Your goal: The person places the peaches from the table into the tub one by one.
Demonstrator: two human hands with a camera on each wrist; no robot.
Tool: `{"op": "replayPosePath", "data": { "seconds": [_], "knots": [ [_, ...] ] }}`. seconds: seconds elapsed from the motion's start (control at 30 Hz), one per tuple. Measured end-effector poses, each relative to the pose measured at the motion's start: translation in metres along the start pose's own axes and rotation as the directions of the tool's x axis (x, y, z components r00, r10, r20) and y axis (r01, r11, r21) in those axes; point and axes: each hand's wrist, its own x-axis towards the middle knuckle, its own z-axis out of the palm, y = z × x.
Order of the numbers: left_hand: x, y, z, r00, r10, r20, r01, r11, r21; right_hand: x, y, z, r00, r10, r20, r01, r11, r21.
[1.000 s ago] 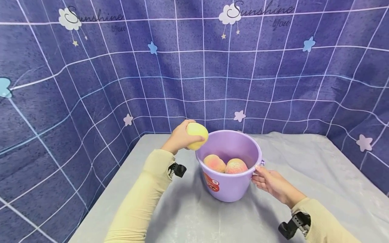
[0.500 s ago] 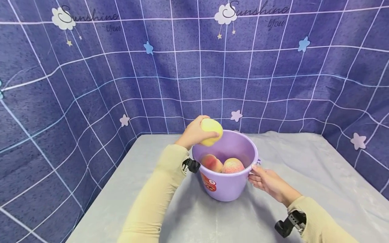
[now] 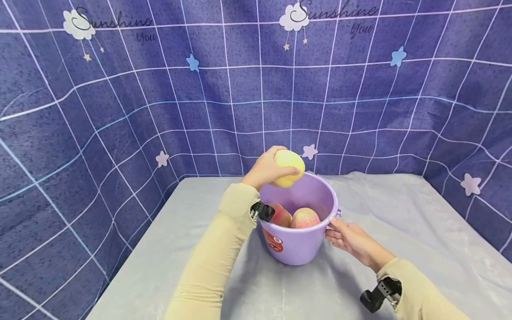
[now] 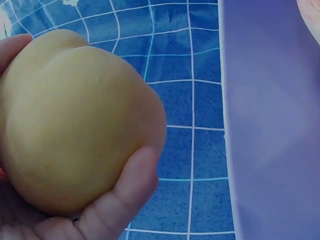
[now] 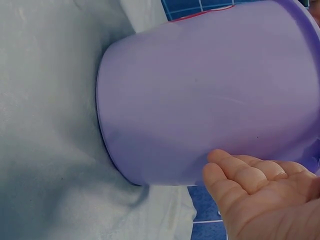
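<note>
My left hand (image 3: 269,168) grips a yellow peach (image 3: 290,168), thumb curled round its near side. It holds the peach above the back left part of a purple bucket (image 3: 298,246). In the left wrist view the peach (image 4: 80,125) shows a cleft, and the bucket wall (image 4: 275,125) stands to its right. Inside the bucket lie two pinkish peaches, the right one (image 3: 306,218) in fuller view and the left one (image 3: 282,217) partly behind the black wrist camera. My right hand (image 3: 354,242) holds the bucket's right rim, thumb on top and curled fingers (image 5: 245,172) against the outer wall.
The bucket stands on a grey cloth-covered table (image 3: 160,266). A blue checked curtain (image 3: 224,98) rises behind and to the sides. Black cameras are strapped to the left wrist (image 3: 262,211) and right wrist (image 3: 380,293).
My left hand has carried the yellow peach rightward and slightly up, from beside the bucket's left rim to over its opening. The right hand stays at the rim. The view has shifted slightly.
</note>
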Motion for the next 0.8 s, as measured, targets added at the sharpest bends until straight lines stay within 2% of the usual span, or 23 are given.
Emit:
{"op": "replayPosePath", "data": {
  "seconds": [0.13,0.27,0.53,0.67,0.8],
  "knots": [
    [0.0014,-0.0011,-0.0004,1.000,-0.009,-0.002,0.009,1.000,0.028,-0.0007,-0.0008,0.0009,1.000,0.004,-0.008,-0.004,1.000,0.010],
    [0.0018,-0.0030,-0.0022,1.000,-0.017,0.005,0.017,0.994,0.105,-0.0010,-0.0004,0.0012,1.000,0.006,-0.005,-0.006,1.000,0.009],
    [0.0032,-0.0018,-0.0045,0.999,-0.017,0.046,0.003,0.957,0.291,-0.0020,-0.0007,0.0004,1.000,0.012,-0.016,-0.012,1.000,0.005],
    [0.0053,-0.0022,-0.0030,0.998,-0.023,0.064,0.001,0.949,0.317,-0.0015,0.0003,-0.0003,1.000,0.007,-0.011,-0.007,1.000,0.005],
    [0.0069,-0.0025,-0.0003,0.998,-0.023,0.051,0.006,0.948,0.318,-0.0017,0.0007,0.0009,1.000,0.008,-0.014,-0.008,1.000,0.015]
  ]
}}
